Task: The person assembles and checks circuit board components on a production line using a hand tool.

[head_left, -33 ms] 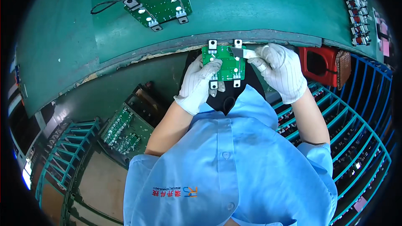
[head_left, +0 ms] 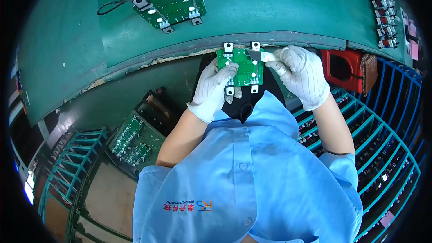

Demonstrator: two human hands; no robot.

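A green circuit board (head_left: 243,73) is held up at the table's near edge, with two black-and-white tabs along its far side and two along its near side. My left hand (head_left: 214,85), in a striped white glove, grips its left side, thumb on top and other fingertips showing beneath the near edge. In my gloved right hand (head_left: 302,74) is a tool with a white handle and a dark, slanted flat tip (head_left: 254,56); I cannot tell if it is a knife or a scraper. That tip lies over the board's far right part, apparently close to its surface.
More green boards (head_left: 173,6) with dark wires rest on the green table (head_left: 270,15). A row of small red-and-silver parts (head_left: 383,15) lines its right side. A red stool-like frame (head_left: 340,69) and teal racks (head_left: 380,146) stand right; another rack (head_left: 76,164) stands left.
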